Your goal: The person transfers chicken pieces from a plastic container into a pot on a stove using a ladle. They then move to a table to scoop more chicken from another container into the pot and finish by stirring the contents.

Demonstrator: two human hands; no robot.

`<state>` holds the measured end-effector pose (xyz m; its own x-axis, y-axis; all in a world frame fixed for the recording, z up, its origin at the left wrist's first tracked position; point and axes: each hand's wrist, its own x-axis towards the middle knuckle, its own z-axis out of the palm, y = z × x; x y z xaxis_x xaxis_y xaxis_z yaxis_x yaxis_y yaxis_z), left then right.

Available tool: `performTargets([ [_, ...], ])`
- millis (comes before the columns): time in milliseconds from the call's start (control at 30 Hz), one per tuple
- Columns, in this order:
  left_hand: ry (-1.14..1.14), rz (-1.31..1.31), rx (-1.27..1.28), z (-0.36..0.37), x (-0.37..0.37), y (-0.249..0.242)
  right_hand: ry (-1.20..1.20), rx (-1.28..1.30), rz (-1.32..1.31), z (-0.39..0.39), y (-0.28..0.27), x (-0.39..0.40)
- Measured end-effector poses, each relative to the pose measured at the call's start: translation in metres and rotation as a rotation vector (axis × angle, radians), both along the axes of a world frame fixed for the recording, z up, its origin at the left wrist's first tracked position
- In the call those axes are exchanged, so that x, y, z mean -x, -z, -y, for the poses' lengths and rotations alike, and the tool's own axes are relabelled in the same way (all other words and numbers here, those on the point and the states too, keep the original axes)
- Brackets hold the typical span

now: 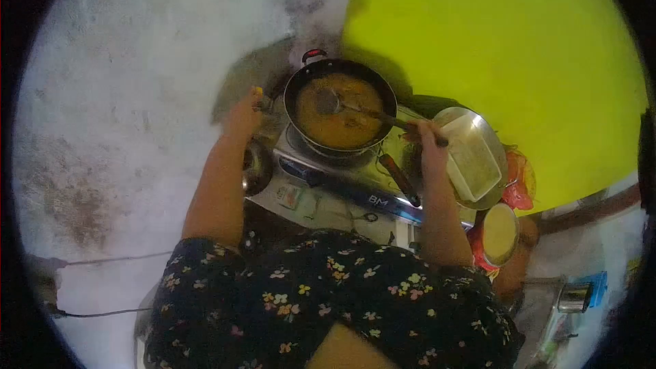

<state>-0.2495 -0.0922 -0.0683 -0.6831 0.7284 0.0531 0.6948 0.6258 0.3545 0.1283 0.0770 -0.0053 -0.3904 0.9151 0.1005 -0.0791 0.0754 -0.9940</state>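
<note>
A dark wok [292, 106] with a red-trimmed loop handle sits on the gas stove [311, 174], holding an orange-brown stew [335, 133]. My right hand [430, 138], to the right of the wok, is closed round the dark handle of a ladle [393, 120]. The ladle's round head rests in the stew, left of its middle. My left hand [244, 115] is left of the wok, its fingers closed near the rim. Something small and yellow-orange shows at its fingertips; what it is I cannot make out.
To the right, a metal bowl [497, 147] carries a white rectangular tub [475, 164]. Below it stands a round container [501, 234] with a pale top. A brown-handled utensil [400, 179] lies on the stove's right side. A dark round pot [257, 169] stands left. Walls close in behind.
</note>
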Motion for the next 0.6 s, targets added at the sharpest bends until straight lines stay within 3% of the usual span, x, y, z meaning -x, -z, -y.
performTargets([
  [267,0.033,-0.045,-0.003,0.003,-0.002,-0.001,0.055,-0.028,-0.029,-0.038,-0.001,-0.039],
  [367,-0.104,0.128,0.121,-0.001,-0.015,-0.025,0.003,-0.037,-0.065,-0.050,0.007,-0.051],
  [467,0.105,-0.088,-0.168,0.001,0.010,0.020,-0.019,-0.025,-0.049,-0.065,0.021,-0.063],
  [600,-0.062,0.052,0.078,-0.001,-0.016,-0.023,0.044,-0.041,-0.020,-0.064,0.022,-0.069],
])
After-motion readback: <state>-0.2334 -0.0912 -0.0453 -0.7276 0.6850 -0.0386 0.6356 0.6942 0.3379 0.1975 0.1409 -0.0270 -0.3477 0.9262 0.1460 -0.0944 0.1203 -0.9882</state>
